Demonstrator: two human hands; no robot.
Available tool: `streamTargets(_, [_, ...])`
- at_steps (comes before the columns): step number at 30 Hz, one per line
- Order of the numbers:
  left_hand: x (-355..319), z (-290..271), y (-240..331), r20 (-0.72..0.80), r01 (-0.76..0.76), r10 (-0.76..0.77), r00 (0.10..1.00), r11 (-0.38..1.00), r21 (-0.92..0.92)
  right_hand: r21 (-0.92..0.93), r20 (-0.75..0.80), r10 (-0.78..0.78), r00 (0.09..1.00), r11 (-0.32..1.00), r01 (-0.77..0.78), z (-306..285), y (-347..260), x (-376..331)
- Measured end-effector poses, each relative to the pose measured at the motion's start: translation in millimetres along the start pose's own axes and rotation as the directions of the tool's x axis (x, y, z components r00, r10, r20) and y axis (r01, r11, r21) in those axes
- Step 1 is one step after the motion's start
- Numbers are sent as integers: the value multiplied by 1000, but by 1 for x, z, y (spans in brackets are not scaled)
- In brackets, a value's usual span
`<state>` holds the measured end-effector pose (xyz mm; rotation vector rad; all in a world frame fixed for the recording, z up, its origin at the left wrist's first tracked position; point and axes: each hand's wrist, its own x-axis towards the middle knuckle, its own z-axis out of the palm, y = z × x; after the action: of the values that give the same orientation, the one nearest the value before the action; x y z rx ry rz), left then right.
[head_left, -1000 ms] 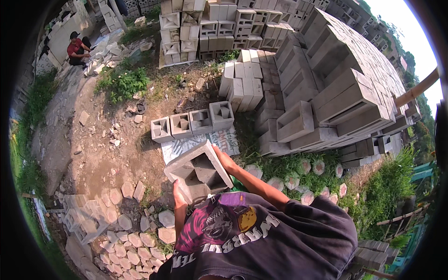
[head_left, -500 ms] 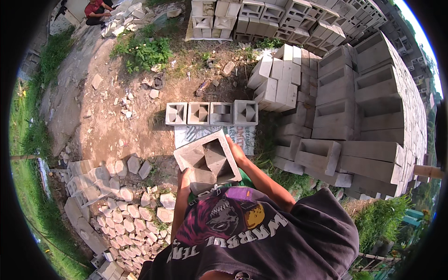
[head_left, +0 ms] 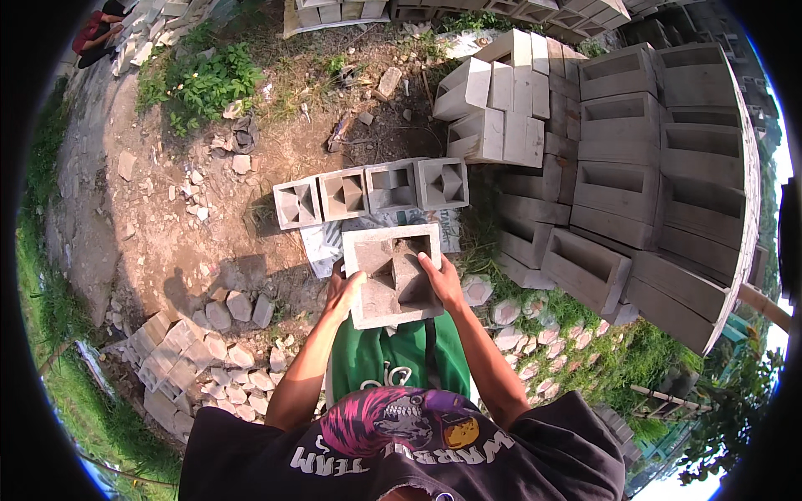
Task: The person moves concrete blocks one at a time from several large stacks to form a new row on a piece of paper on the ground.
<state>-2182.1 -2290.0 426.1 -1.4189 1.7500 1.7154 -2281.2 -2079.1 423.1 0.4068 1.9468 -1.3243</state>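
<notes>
Between my two hands is a square concrete vent block, its hollow face with angled inner fins turned up toward me. My left hand grips its left side, thumb on the rim. On the opposite side my right hand holds it, the thumb reaching over the inner edge. Just beyond it a row of several similar vent blocks stands on a printed white sack on the ground. The held block hides part of that sack and is apart from the row.
Stacked concrete blocks rise on the right, with pale blocks beside them. Hexagonal pavers and rubble lie at the lower left. A green plant grows at the far left, near a crouching person.
The vent block has turned from a tilt to nearly square with me and sits a little lower in view. My right hand's thumb now shows over its rim. The whole view has shifted.
</notes>
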Motion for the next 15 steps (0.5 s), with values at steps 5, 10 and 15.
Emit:
streamTargets(5, [110,7,-24,338,76,-83,938,997,33,-335,-222,19,975,937,-95,43,50,93])
streamTargets(10, [241,18,-85,303,163,-244,921,949,269,-362,-223,50,973,923,-130,83,107,195])
streamTargets(15, [366,26,-136,270,97,-173,947,957,272,-360,-188,-1,982,931,-68,110,137,305])
